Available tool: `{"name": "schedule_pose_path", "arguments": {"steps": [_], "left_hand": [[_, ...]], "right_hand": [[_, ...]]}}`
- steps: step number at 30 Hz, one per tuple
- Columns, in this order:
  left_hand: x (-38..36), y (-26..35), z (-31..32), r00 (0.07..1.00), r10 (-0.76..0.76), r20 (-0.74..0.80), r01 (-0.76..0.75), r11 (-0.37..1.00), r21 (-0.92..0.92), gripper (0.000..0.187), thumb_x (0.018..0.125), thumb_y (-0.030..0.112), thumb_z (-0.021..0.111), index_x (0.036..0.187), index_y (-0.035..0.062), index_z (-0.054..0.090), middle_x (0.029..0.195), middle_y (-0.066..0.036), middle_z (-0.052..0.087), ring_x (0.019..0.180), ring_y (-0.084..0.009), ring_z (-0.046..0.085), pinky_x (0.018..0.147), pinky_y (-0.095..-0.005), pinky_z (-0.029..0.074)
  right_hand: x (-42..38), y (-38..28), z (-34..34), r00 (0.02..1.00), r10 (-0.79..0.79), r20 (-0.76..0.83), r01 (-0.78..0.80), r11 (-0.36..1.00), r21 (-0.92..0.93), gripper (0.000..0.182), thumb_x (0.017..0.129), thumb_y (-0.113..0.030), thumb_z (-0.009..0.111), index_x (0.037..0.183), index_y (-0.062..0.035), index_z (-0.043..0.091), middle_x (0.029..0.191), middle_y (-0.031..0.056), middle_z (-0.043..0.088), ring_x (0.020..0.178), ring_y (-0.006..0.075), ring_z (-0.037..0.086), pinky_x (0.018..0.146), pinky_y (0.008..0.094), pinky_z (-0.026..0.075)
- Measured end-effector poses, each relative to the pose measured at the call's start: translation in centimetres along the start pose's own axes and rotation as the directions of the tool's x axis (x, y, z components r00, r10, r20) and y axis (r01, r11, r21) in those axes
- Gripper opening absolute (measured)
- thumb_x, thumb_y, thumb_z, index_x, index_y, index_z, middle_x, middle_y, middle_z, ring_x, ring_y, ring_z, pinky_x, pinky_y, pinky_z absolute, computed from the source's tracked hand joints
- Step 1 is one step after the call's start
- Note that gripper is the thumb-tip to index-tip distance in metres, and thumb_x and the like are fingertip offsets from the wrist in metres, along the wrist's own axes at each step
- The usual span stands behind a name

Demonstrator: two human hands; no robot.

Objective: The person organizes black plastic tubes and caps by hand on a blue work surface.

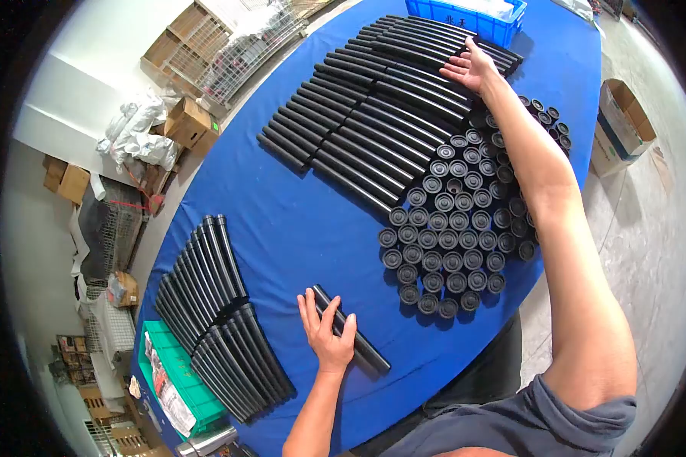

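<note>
My right hand [472, 70] is stretched out over the far end of the rows of black tubes [392, 99], its fingers apart and nothing in them. Nearer to me, my left hand [329, 339] lies across a single black tube [371, 356], with fingers and thumb over it. Beneath my right forearm spreads a large cluster of round black caps [448, 240], mostly standing with their ringed faces up. At the left, two stacked rows of black tubes with wider end pieces [217, 263] lie side by side.
A blue crate [495, 29] stands at the table's far edge, and a green crate [177, 373] at its left end. Blue cloth [282, 236] covers the table. An open cardboard box [621, 126] is on the floor to the right. Wire cages [236, 57] and boxes line the left.
</note>
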State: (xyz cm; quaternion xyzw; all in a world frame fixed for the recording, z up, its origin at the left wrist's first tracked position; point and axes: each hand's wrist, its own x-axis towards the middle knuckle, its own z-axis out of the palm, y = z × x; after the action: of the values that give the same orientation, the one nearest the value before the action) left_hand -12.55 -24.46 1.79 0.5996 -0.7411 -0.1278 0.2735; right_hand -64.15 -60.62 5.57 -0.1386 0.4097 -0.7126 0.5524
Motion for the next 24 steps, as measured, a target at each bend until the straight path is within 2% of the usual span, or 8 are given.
{"name": "schedule_pose_path", "arguments": {"steps": [7,8,11,14,17,18,22,24], "left_hand": [[0.0,-0.3,0.1,1.0,0.015,-0.002,-0.015,1.0,0.002,0.041,0.08,0.025,0.073,0.117,0.0071,0.07,0.156,-0.023,0.035,0.146,-0.0456,0.025,0.119,-0.0516,0.023],[0.0,-0.2,0.1,1.0,0.013,-0.003,-0.013,1.0,0.002,0.041,0.08,0.025,0.073,0.117,0.0071,0.07,0.155,-0.023,0.035,0.146,-0.0457,0.025,0.119,-0.0517,0.023],[0.1,-0.1,0.0,1.0,0.022,-0.009,-0.021,1.0,0.013,0.042,0.078,0.024,0.075,0.116,0.0079,0.071,0.155,-0.023,0.037,0.145,-0.0472,0.027,0.118,-0.0521,0.026],[0.2,-0.1,0.0,0.999,0.031,-0.018,-0.03,0.999,0.024,0.042,0.077,0.023,0.076,0.116,0.0089,0.071,0.154,-0.023,0.038,0.144,-0.0478,0.028,0.117,-0.0521,0.028],[0.1,-0.1,0.0,1.0,0.026,-0.015,-0.025,0.999,0.03,0.043,0.076,0.023,0.076,0.117,0.0099,0.071,0.154,-0.023,0.038,0.144,-0.0477,0.029,0.117,-0.0521,0.028],[0.2,-0.1,0.0,1.0,0.024,-0.015,-0.023,0.999,0.033,0.043,0.076,0.023,0.077,0.117,0.0102,0.071,0.154,-0.023,0.038,0.144,-0.0477,0.029,0.117,-0.0521,0.028],[0.1,-0.1,0.1,1.0,-0.021,-0.004,0.021,1.0,-0.002,0.041,0.077,0.025,0.074,0.115,0.0085,0.072,0.155,-0.023,0.037,0.147,-0.0444,0.026,0.119,-0.0504,0.024],[0.1,0.0,0.1,1.0,-0.022,-0.001,0.022,1.0,0.0,0.041,0.077,0.025,0.074,0.115,0.0086,0.072,0.155,-0.023,0.037,0.147,-0.0444,0.026,0.119,-0.0504,0.024]], "right_hand": [[0.6,0.4,0.5,0.999,0.046,0.005,-0.047,0.998,0.035,0.09,0.101,-0.048,0.052,0.156,0.0016,0.002,0.16,0.0274,0.012,0.146,0.044,0.023,0.106,0.0614,0.045],[1.4,0.6,0.5,0.999,0.04,-0.018,-0.038,0.998,0.058,0.078,0.102,-0.047,0.05,0.156,-0.0071,0.012,0.159,0.0288,0.013,0.147,0.0468,0.018,0.099,0.066,0.049],[2.2,0.5,0.4,0.995,0.105,0.003,-0.104,0.986,0.127,0.078,0.102,-0.046,0.049,0.157,-0.0094,0.008,0.161,0.0274,0.008,0.149,0.0446,0.014,0.1,0.0662,0.048],[1.5,0.4,1.3,0.997,0.074,0.004,-0.074,0.991,0.11,0.075,0.104,-0.043,0.046,0.158,-0.0104,0.005,0.162,0.0247,0.004,0.148,0.0439,0.018,0.101,0.0661,0.047],[2.2,0.7,1.4,0.995,0.104,-0.009,-0.098,0.959,0.266,0.07,0.106,-0.039,0.042,0.158,-0.0103,0.004,0.163,0.0219,0.003,0.146,0.0444,0.022,0.102,0.066,0.047],[2.5,0.9,1.7,0.993,0.114,-0.024,-0.1,0.941,0.322,0.065,0.107,-0.035,0.041,0.156,-0.0084,0.009,0.163,0.0209,0.007,0.143,0.0455,0.03,0.102,0.0665,0.047],[2.1,1.3,2.9,0.995,0.068,-0.067,-0.042,0.943,0.331,0.055,0.107,-0.029,0.041,0.151,-0.0048,0.02,0.158,0.0208,0.021,0.136,0.0473,0.039,0.102,0.0672,0.047],[4.3,2.0,1.8,0.996,0.065,0.058,-0.08,0.942,0.327,0.051,0.108,-0.028,0.04,0.15,-0.0049,0.023,0.154,0.0216,0.029,0.135,0.045,0.041,0.101,0.0663,0.048]]}}
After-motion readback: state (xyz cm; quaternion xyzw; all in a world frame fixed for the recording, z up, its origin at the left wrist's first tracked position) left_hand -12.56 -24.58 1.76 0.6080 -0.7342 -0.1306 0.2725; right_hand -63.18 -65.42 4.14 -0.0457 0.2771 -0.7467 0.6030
